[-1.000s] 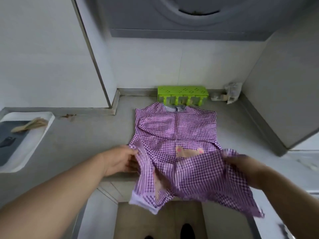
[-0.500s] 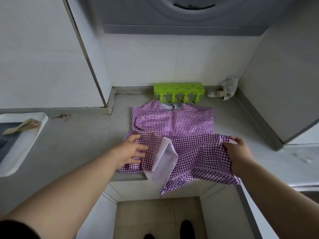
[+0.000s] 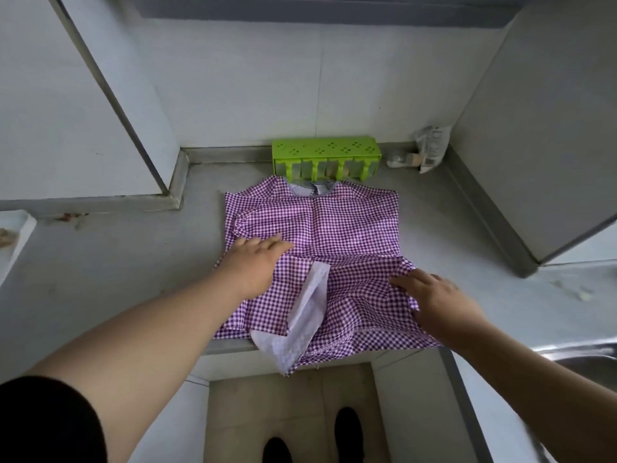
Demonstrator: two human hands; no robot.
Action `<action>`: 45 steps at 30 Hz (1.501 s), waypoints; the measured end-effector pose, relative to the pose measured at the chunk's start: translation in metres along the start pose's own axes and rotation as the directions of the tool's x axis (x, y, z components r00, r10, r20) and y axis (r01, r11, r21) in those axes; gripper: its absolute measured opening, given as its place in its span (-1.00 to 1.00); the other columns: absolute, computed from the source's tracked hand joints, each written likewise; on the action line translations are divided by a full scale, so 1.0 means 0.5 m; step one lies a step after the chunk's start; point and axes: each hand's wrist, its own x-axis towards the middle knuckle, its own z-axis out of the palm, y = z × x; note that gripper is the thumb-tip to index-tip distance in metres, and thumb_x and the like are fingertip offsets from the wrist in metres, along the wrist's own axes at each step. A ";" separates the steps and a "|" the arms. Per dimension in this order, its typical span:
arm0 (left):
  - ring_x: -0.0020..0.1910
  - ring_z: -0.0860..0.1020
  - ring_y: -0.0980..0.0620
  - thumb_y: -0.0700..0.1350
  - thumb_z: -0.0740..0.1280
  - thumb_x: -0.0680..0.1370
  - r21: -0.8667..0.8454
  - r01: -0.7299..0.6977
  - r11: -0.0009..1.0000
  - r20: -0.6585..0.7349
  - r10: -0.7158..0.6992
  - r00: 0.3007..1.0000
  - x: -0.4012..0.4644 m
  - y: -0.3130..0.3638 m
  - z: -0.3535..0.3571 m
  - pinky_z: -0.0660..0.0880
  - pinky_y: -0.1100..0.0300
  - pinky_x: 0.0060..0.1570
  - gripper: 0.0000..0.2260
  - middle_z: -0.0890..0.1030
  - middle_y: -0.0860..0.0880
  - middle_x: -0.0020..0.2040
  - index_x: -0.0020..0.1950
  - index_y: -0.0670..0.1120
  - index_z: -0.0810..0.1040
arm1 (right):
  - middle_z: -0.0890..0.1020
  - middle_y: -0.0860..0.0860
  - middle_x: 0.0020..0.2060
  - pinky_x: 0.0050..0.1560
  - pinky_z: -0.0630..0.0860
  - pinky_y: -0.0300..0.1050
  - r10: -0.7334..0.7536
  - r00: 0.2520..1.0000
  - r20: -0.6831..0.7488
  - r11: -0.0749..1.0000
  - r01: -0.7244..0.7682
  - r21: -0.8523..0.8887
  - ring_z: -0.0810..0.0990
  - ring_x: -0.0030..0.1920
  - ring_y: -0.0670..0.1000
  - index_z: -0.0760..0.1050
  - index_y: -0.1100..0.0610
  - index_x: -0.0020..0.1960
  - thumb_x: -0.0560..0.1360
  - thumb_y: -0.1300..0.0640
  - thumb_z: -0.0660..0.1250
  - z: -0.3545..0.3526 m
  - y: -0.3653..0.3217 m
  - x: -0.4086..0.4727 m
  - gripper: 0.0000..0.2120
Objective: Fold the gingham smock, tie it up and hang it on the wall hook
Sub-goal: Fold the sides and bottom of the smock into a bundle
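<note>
Counter: grey, L-shaped, gives a flat bed for folding. Smock lies on it with the neck toward the back wall, just in front of the green rack. Its upper part is spread flat; the lower part is doubled up and rumpled, with the hem and a pale lining flap hanging over the front edge. Probably mid-fold: sides tucked in, bottom not yet brought up neatly. No tie made; no wall hook in view.

Left hand: palm down, fingers straight and together, pressing flat on the left part of the smock where upper and lower parts meet, likely pinning or smoothing that crease. Grips nothing.

Right hand: palm down on the rumpled right hem area, fingers spread and only slightly bent. Looks like pressing, not pinching, but the fingertips partly sink into the cloth, so a light hold underneath can't be ruled out.

Green rack stands against the wall, out of the working area. Crumpled clear bag sits in the back right corner; it has print, too blurred to read. No other brands or writing legible.
</note>
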 end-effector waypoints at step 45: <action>0.05 0.67 -0.03 0.08 0.08 0.78 -0.977 0.199 0.073 0.137 -0.501 0.855 0.002 -0.153 -0.190 0.52 0.13 -0.09 -0.64 0.71 -0.05 0.09 0.32 -0.06 0.59 | 0.68 0.07 -0.04 0.20 0.58 0.15 0.559 0.829 -0.028 0.396 -0.237 0.887 0.66 -0.03 0.14 0.60 0.09 0.09 0.68 -0.02 0.22 -0.175 0.091 0.236 -0.76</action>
